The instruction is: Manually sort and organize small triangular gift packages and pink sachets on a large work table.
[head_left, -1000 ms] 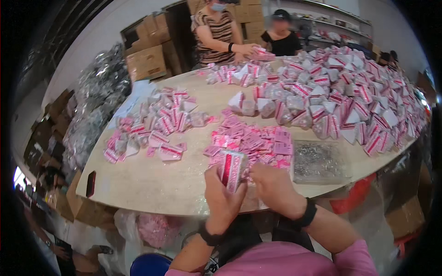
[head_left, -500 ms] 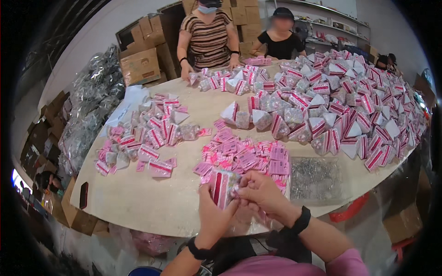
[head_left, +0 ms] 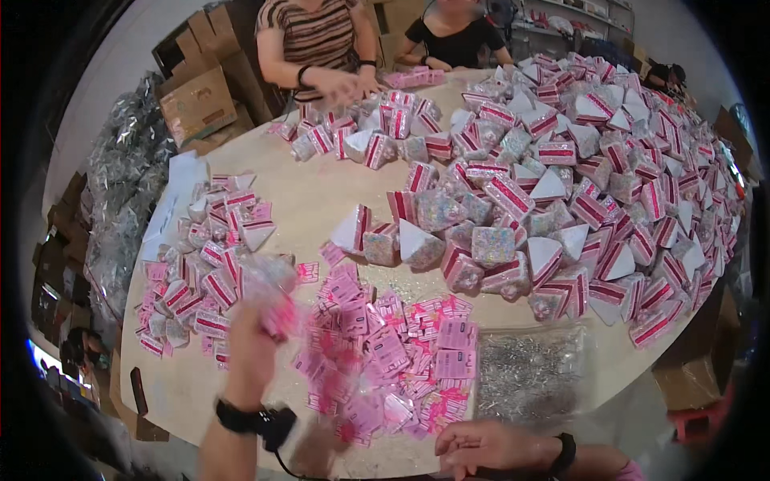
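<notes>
Packet (head_left: 270, 276) in grasp, our left hand (head_left: 253, 343) is outstretched; right of it, our right hand (head_left: 485, 446) curls, hold unclear.

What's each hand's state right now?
Left hand: closed, holding a blurred wrapped piece.
Right hand: loosely curled, nothing visibly held; can't tell if closed.

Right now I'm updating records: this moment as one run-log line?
left hand: holds blurred wrapped piece | right hand: near pink cards | larger wrapped pile: far right

Open strip of tabletop (head_left: 305, 192) between left cluster (head_left: 218, 287) and right-hand wedge heap (head_left: 557, 152), pink cards (head_left: 387, 351) across its near end
</notes>
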A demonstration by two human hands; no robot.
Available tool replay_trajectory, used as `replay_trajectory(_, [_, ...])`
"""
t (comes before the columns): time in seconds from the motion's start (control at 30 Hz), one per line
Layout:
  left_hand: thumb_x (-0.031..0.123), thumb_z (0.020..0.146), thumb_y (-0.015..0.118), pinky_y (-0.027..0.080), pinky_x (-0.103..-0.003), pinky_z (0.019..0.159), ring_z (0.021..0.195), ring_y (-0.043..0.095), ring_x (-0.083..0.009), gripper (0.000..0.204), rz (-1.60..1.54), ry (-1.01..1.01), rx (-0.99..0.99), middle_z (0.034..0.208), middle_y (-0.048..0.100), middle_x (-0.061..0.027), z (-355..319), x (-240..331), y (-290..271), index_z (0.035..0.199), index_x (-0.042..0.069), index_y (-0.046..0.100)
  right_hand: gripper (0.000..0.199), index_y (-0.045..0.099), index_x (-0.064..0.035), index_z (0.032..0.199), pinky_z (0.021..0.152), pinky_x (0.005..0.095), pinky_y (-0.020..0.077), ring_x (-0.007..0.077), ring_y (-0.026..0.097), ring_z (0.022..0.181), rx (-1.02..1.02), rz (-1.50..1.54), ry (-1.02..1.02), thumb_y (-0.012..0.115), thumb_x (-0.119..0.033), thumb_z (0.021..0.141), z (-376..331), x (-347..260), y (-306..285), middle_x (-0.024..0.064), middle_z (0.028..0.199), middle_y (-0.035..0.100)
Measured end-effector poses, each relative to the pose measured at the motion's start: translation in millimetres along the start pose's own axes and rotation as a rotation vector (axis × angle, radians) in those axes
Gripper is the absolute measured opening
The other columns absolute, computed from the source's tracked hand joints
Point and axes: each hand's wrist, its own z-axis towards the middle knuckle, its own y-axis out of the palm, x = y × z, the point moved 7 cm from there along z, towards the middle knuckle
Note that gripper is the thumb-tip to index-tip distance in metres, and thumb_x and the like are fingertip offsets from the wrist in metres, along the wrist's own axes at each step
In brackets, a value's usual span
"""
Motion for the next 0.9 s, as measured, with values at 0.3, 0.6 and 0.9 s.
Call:
replay_trajectory(0.3, [0.022,0.076,0.069,0.032,-0.041,0.101,0.122,0.040,-0.0340,0.063,0.880,0.318,0.245,0.130,0.043,-0.0200,-24,3,17,0.127,-0.001,0.042,0.017,0.055,0.0035,0.102,0.062,0.0261,0.0494,0.0169,0.064,0.072,0.328,0.141,-0.067,0.055,-0.006,0.087,-96,-3,-40,0.0126,0.086,0.065])
replay_trajectory(0.6, [0.048,0.081,0.056,0.018,-0.068,0.099,0.135,0.014,-0.0439,0.068,1.281,0.270,-0.178,0.147,0.024,-0.0150,-124,-55,203,0.138,0.017,0.037,0.012,0.058,0.0020,0.090,0.052,0.0234,0.0474,0.0135,0.062,0.060,0.834,0.073,-0.106,0.057,-0.008,0.083,-219,57,-81,0.0077,0.070,0.064])
replay_trajectory(0.9, [0.047,0.083,0.055,0.018,-0.070,0.098,0.136,0.014,-0.0429,0.062,1.256,0.121,-0.092,0.148,0.022,-0.0120,-102,-48,170,0.137,0.021,0.038,0.014,0.057,0.0015,0.089,0.049,0.0246,0.0457,0.0135,0.060,0.057,0.885,-0.002,-0.022,0.055,-0.010,0.081,-257,102,-99,0.0078,0.067,0.062])
